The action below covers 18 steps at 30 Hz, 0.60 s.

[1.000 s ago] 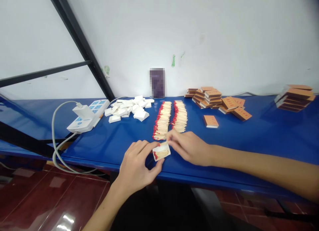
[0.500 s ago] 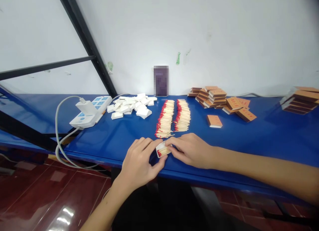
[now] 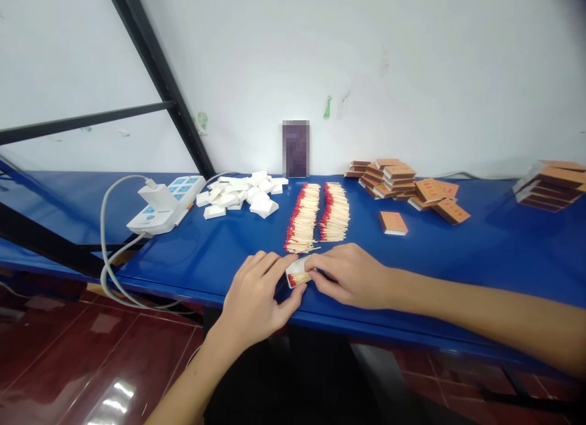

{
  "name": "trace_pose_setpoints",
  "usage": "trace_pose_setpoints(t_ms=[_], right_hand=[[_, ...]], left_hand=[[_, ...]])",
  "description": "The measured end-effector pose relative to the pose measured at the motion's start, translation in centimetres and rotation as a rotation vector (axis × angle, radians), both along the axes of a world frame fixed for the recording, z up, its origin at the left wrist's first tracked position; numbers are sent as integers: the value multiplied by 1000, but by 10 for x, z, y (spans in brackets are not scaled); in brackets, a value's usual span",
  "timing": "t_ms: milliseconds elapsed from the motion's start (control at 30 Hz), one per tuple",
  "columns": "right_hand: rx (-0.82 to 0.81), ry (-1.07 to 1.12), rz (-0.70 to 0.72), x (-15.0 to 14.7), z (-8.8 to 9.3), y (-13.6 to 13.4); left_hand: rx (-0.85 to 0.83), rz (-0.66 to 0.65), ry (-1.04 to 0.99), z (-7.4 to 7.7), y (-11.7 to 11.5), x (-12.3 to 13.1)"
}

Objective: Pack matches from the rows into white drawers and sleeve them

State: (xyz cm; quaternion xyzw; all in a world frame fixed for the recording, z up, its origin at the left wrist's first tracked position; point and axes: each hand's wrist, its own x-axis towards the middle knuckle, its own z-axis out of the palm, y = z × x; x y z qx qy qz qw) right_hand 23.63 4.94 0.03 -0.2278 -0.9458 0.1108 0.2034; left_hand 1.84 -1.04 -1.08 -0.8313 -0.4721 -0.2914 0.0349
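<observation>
Near the table's front edge sits a small white matchbox tray (image 3: 300, 265) with red-headed matches (image 3: 300, 279) lying along its near side. My left hand (image 3: 256, 294) grips the tray from the left, index finger on the far wall and thumb on the near side. My right hand (image 3: 350, 275) is closed at the tray's right end, its thumb and index fingertips on the matches there; those fingers hide that end. Just beyond the tray, two long rows of loose matches (image 3: 304, 217) lie on the blue table (image 3: 220, 251), red heads to the left.
A heap of white trays (image 3: 238, 193) lies at the back left, beside a power strip (image 3: 167, 205) with a cable. Orange matchbox sleeves (image 3: 389, 174) are piled at the back right, with a single matchbox (image 3: 392, 223) nearer and another stack (image 3: 552, 184) far right.
Both hands stay almost in place around the tray. The right fingertips have shifted slightly, and the matches lie closer to the tray's near wall, showing more of its white bottom.
</observation>
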Motion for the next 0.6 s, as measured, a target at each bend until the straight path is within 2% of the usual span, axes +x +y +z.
trace_pose_setpoints(t_ms=[600], right_hand=[[44, -10, -65, -2, 0, -3]], left_hand=[[59, -37, -32, -2, -1, -2]])
